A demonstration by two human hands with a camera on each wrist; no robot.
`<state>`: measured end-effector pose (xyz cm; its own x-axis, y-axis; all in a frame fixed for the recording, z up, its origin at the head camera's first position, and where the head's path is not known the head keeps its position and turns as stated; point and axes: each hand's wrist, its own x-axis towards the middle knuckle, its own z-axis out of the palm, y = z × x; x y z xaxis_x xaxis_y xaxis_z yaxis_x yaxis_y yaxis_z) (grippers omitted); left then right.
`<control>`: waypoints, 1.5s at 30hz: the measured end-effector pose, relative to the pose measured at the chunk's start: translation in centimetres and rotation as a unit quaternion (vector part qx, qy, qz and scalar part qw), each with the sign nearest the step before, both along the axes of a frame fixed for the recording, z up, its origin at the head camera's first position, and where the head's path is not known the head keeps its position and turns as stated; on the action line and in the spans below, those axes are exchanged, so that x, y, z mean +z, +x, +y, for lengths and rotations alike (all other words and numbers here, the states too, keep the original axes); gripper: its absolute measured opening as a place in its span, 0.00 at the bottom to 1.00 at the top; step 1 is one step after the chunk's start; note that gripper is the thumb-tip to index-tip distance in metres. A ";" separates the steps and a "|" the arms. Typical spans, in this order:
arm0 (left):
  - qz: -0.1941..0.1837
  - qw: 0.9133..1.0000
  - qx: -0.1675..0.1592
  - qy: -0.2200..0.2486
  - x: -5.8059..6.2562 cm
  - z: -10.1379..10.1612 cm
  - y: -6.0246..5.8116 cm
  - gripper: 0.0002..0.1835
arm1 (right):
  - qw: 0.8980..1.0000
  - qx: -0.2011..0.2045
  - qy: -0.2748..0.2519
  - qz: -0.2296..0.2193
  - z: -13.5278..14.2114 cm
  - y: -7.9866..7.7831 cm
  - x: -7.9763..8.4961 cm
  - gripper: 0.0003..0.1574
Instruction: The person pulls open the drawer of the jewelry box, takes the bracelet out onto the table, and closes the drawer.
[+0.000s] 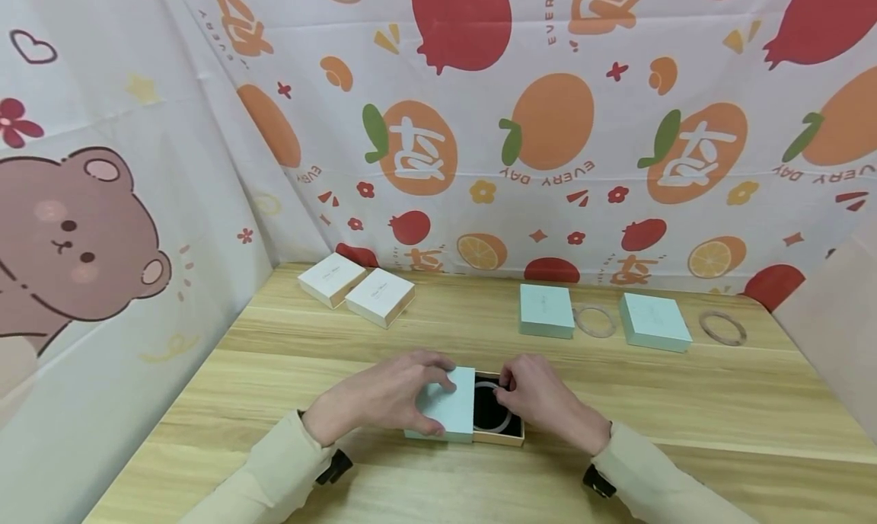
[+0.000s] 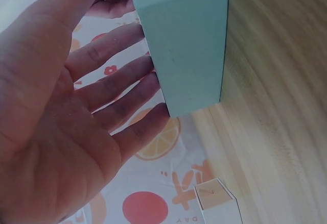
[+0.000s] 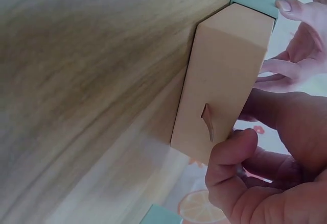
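Sleeves (image 1: 284,463) foremost, left hand (image 1: 393,397), spread wide, grips the box (image 1: 460,406) while right hand (image 1: 548,404), nearly closed, pinches the bangle (image 1: 505,423); loosening could drop it

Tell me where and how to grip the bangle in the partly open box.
Probably take the bangle by its exposed right rim, from above: it sits within the tray's walls, the mint cover hides its left edge, and its open middle leaves room to pinch.
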<state>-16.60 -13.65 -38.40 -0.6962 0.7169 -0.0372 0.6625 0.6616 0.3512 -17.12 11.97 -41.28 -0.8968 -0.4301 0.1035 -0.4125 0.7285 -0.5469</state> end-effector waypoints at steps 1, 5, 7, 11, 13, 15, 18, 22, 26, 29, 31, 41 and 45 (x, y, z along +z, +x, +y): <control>-0.001 1.000 0.001 0.000 0.0 0.0 0.0 0.26 | 1.000 0.001 0.000 0.000 0.0 0.0 0.0 0.09; -0.004 1.000 0.003 -0.001 0.1 0.0 0.0 0.26 | 1.000 0.001 -0.002 0.001 0.0 -0.1 0.0 0.09; -0.005 1.000 0.002 -0.002 0.1 -0.1 0.0 0.26 | 1.000 -0.002 -0.002 0.007 0.0 -0.1 -0.1 0.10; -0.007 1.000 0.003 -0.003 0.2 -0.5 -0.1 0.26 | 1.000 0.000 -0.010 0.014 -0.3 0.0 -0.1 0.11; -0.007 1.000 0.004 -0.002 0.2 -0.9 -0.1 0.26 | 1.000 0.000 -0.013 0.015 -0.6 0.1 -0.1 0.11; -0.009 1.000 0.006 -0.001 0.2 -1.4 -0.1 0.25 | 1.000 0.002 -0.016 0.014 -0.9 0.2 0.0 0.10; -0.011 1.000 0.010 0.002 0.3 -2.0 0.0 0.25 | 1.000 0.003 -0.025 0.008 -1.5 0.3 0.1 0.08; -0.017 1.000 0.017 0.006 0.3 -2.5 0.2 0.25 | 0.999 -0.005 -0.044 -0.016 -1.8 0.3 0.3 0.07; -0.019 1.000 0.019 0.009 0.2 -2.6 0.2 0.25 | 0.997 -0.012 -0.063 -0.038 -1.6 0.2 0.8 0.07; -0.016 1.000 0.020 0.008 0.2 -2.7 0.2 0.25 | 0.995 -0.013 -0.078 -0.053 -1.3 0.1 1.2 0.05; -0.012 1.000 0.021 0.007 0.1 -2.7 0.2 0.25 | 0.993 -0.015 -0.090 -0.068 -0.9 0.0 1.5 0.03; -0.004 1.000 0.021 0.011 0.0 -2.8 0.3 0.25 | 0.974 -0.029 -0.183 -0.134 1.2 -1.2 2.3 0.08; -0.002 1.000 0.019 0.013 -0.1 -2.8 0.4 0.25 | 0.967 -0.050 -0.202 -0.144 1.5 -1.6 2.2 0.10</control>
<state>-16.25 -16.46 -38.48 -0.7228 0.6907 -0.0211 0.6360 0.6769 0.3706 -18.69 13.43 -39.06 -0.9486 -0.3162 -0.0158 -0.1385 0.4593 -0.8774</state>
